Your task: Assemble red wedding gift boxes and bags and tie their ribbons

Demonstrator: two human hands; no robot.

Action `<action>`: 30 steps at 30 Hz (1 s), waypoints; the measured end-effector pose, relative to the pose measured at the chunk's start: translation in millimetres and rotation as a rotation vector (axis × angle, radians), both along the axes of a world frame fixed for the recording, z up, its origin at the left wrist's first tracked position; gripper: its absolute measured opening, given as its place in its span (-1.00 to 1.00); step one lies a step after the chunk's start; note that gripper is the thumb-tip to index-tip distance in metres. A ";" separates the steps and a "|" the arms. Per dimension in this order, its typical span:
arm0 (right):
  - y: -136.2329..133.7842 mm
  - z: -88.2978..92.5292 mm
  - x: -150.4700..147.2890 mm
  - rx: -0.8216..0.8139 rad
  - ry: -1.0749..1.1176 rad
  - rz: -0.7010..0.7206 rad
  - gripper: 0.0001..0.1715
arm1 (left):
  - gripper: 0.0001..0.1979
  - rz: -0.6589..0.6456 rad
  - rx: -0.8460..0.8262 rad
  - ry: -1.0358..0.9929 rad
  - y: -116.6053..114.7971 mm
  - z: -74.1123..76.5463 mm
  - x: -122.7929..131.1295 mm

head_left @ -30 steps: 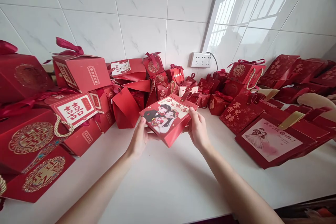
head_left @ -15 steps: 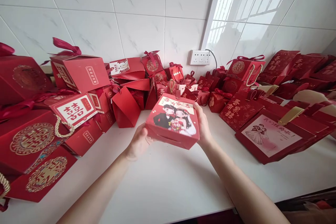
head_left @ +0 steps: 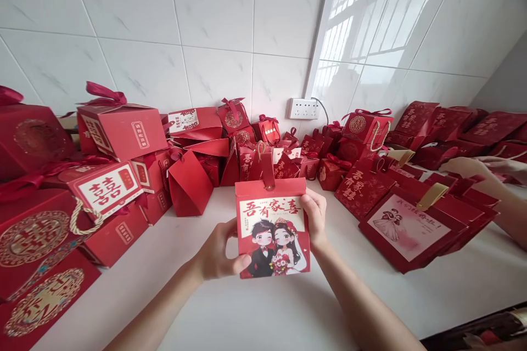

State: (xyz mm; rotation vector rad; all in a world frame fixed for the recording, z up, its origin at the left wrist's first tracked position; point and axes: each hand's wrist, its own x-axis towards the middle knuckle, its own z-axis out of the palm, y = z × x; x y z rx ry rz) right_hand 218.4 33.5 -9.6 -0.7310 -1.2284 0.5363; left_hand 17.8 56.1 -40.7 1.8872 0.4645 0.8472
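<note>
Between my hands is a red gift box (head_left: pixel 274 241) with a cartoon bride and groom on its front. Its printed face is turned toward me, and a ribbon handle rises from the top. My left hand (head_left: pixel 220 249) grips the left side, thumb on the front near the lower corner. Along the upper right edge, my right hand (head_left: pixel 315 216) holds the box with the thumb at the front. The fingers behind the box are partly hidden. It is held over the white table (head_left: pixel 230 312).
Stacked red boxes (head_left: pixel 119 131) crowd the left side. Smaller gift boxes line the wall near a power strip (head_left: pixel 303 108). At right stand gift bags (head_left: pixel 411 222) with a bridal picture in front. Another person's arm (head_left: pixel 489 189) reaches in at the far right.
The box has tilted upright, so its front now faces me and its ribbon handle shows on top. My view has tipped up slightly. The other person's arm shows more at right.
</note>
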 end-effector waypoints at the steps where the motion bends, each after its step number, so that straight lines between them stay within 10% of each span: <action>1: -0.4 -0.4 -0.6 0.004 0.000 0.009 -0.57 | -0.59 -0.006 0.014 -0.001 0.1 -0.7 -0.3; 18: -0.3 1.1 -3.2 -0.236 -0.100 -0.080 -0.59 | -0.69 0.435 0.597 0.154 8.6 -5.8 0.5; 30: -2.3 4.9 -8.8 -0.267 -0.030 -0.059 -0.61 | -0.67 0.379 0.384 0.129 6.5 -7.4 0.3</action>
